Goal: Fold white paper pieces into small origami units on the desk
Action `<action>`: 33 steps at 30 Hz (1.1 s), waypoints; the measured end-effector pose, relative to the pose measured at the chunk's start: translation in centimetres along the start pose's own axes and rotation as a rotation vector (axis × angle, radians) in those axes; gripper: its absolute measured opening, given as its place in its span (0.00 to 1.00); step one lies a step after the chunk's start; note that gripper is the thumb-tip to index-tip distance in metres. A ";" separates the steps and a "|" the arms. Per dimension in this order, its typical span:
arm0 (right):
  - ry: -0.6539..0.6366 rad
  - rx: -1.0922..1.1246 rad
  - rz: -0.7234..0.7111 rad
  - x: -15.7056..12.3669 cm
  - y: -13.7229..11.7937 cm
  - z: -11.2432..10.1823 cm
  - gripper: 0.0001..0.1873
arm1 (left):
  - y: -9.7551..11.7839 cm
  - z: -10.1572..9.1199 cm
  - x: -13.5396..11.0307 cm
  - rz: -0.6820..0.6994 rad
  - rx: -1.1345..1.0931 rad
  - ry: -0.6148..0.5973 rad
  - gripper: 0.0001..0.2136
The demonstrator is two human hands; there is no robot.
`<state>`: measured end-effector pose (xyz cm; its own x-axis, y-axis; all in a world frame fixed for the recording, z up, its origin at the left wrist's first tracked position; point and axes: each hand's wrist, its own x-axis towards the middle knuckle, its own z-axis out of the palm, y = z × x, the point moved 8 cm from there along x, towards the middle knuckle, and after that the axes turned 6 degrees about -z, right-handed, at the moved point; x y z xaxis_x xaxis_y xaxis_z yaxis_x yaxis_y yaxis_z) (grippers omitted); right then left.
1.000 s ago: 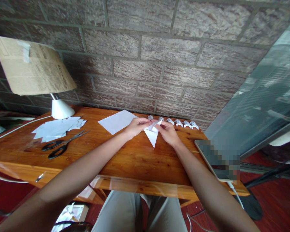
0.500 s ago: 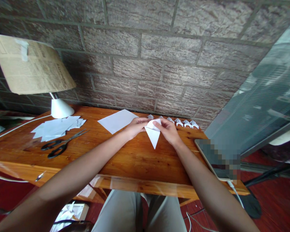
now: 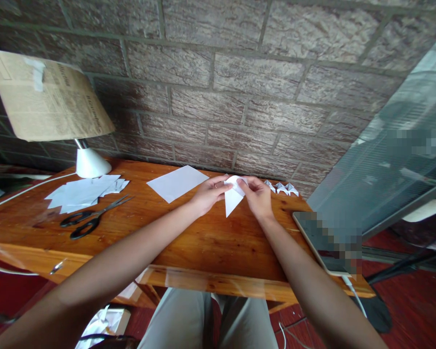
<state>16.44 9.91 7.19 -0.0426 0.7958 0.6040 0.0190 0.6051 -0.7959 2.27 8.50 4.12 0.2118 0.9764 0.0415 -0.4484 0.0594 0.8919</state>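
Both hands grip a small white piece of folded paper (image 3: 234, 198) above the desk, its pointed end hanging down toward me. My left hand (image 3: 210, 195) pinches its left edge, thumb in front. On the other side my right hand (image 3: 257, 194) is closed on it, with the thumb pressed on the upper part. Behind my right hand, several small folded paper shapes (image 3: 282, 188) stand in a row along the wall; my hands hide some of them. Left of my left hand lies a flat white sheet of paper (image 3: 177, 183).
On the left are a pile of cut paper pieces (image 3: 83, 192), black-handled scissors (image 3: 93, 218) and a lamp (image 3: 93, 163). At the desk's right edge lies a tablet (image 3: 323, 242) with a white cable (image 3: 356, 296). A stone-block wall (image 3: 225, 116) rises behind the wooden desk (image 3: 218, 247).
The folded paper has turned, its point swinging slightly left and up. Both hands have shifted a little to the right, and my right hand now covers more of the small paper shapes.
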 end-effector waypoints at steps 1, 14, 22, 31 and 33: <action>-0.001 0.000 -0.001 -0.1 0.0 0.1 0.17 | 0.0 -0.1 0.0 0.018 0.019 0.014 0.21; -0.005 0.017 -0.011 -0.1 -0.3 0.0 0.15 | 0.9 0.5 -0.3 0.114 0.143 0.008 0.23; 0.016 -0.067 -0.056 -0.2 -0.3 -0.1 0.15 | 0.0 -0.1 0.1 0.051 0.074 0.033 0.19; -0.155 0.031 0.026 -0.2 -0.1 1.4 0.19 | 0.1 -1.0 0.4 0.070 0.093 0.072 0.17; -0.201 0.072 0.037 -0.1 0.1 1.6 0.20 | 0.4 -1.3 0.4 0.080 0.088 0.098 0.17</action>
<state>14.81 9.82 6.97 -0.2421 0.7927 0.5595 -0.0464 0.5665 -0.8227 1.04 9.24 3.86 0.0905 0.9932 0.0731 -0.3818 -0.0332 0.9237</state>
